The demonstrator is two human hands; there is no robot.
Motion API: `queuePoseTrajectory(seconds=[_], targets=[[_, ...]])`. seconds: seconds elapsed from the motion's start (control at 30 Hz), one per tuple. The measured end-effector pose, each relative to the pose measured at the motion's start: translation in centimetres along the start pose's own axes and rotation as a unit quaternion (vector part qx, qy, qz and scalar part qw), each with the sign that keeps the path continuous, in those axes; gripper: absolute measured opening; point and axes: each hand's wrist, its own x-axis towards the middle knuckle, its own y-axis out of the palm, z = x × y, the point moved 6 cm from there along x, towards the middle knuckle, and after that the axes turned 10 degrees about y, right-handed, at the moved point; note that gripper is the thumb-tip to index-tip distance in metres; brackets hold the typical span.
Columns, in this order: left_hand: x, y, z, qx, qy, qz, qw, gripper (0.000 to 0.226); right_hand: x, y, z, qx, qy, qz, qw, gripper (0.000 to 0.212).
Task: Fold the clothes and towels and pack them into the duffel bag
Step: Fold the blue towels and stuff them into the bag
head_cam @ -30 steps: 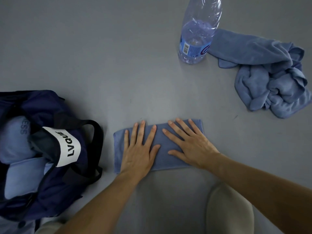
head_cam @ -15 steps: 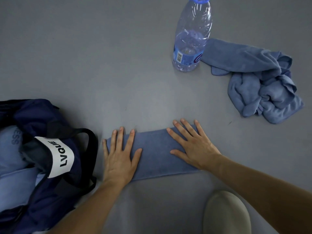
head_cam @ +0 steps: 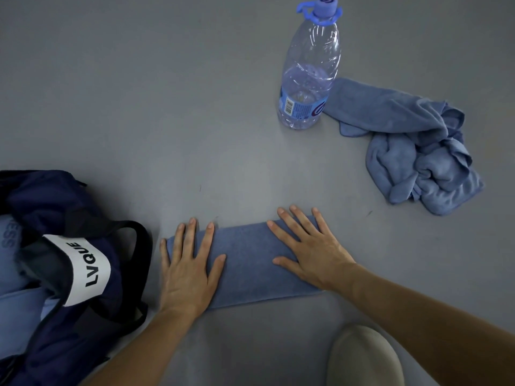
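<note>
Both hands lie flat, fingers straight and spread, palms down on the folded blue terry towel [head_cam: 245,263] — neither one curls round or pinches the cloth. Left hand [head_cam: 186,271] covers the towel's left end, its fingertips reaching just past the far edge; right hand [head_cam: 312,252] presses the right end, fingers fanned toward the far side. That towel lies as a long flat rectangle on the grey tabletop [head_cam: 167,107], just beside the open navy duffel bag [head_cam: 92,207] with its white LVQUE label, where pale blue fabric already sits inside. Well apart, at the far right, a crumpled blue towel [head_cam: 418,151] lies in a heap — one edge touching the clear plastic water bottle [head_cam: 309,79] standing upright.
</note>
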Motion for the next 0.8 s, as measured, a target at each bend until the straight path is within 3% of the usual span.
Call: queuePoseTrajectory(seconds=[0.1, 0.23, 0.43, 0.5, 0.63, 0.7, 0.8], targets=[[0.3, -0.3, 0.1, -0.016, -0.005, -0.011, 1.0, 0.064, 0.1, -0.5, -0.1, 0.018, 0.003, -0.015, 1.0, 0.067], [0.7, -2.9, 1.5, -0.036, 0.032, -0.096, 0.994, 0.049, 0.7, -3.0, -1.4, 0.095, 0.013, -0.106, 0.99, 0.045], [3.5, -4.5, 3.3, -0.079, -0.004, 0.029, 0.996, 0.021, 2.7, -4.4, -2.4, 0.134, 0.066, -0.009, 0.989, 0.029], [4.3, -5.1, 3.5, -0.123, -0.006, 0.022, 0.992, 0.016, 3.2, -4.7, -2.2, 0.133, 0.062, -0.002, 0.989, 0.024], [4.7, -7.0, 4.2, -0.15, -0.028, -0.087, 0.984, 0.013, 3.0, -6.6, -2.3, 0.166, 0.057, -0.119, 0.977, 0.013], [3.6, -8.2, 3.5, -0.116, -0.005, -0.151, 0.982, 0.006, 2.1, -8.1, -2.3, 0.161, 0.046, -0.193, 0.967, 0.011], [0.8, -8.7, 2.1, -0.051, 0.028, -0.176, 0.983, 0.018, -0.3, -8.8, -1.2, 0.101, -0.017, -0.247, 0.964, 0.01]])
